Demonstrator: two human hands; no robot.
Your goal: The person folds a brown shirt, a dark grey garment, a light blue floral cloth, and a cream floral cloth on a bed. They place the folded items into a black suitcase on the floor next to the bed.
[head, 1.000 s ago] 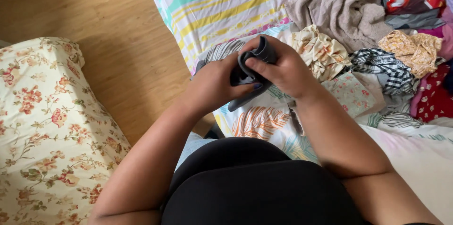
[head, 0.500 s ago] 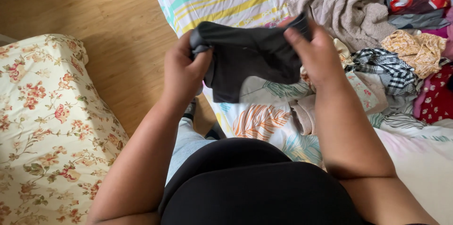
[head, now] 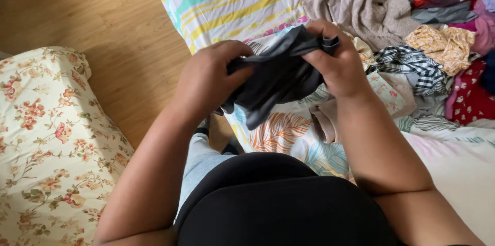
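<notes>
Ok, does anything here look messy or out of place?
Yes: unfolded clothes lie heaped in a jumble at the bed's far right. The dark garment is bunched between the left hand and right hand. Nothing looks torn or spilled.

The dark grey crumpled cloth garment (head: 278,78) hangs between the two hands, above the near edge of the bed with the patterned sheet (head: 237,3). The left hand (head: 209,81) grips its left end, the right hand (head: 335,63) its right end, fingers (head: 314,60) pinching the upper fold. Behind and to the right of the hands, a heap of mixed clothes (head: 412,29) lies on the bed, with a beige knitted top (head: 371,3) at the back and a black-and-white checked cloth (head: 412,65) just right of the right hand. Left of the bed is the wooden plank floor (head: 103,19). On the far left, nearer the person, lies a cream cushion with flower print (head: 46,148).
</notes>
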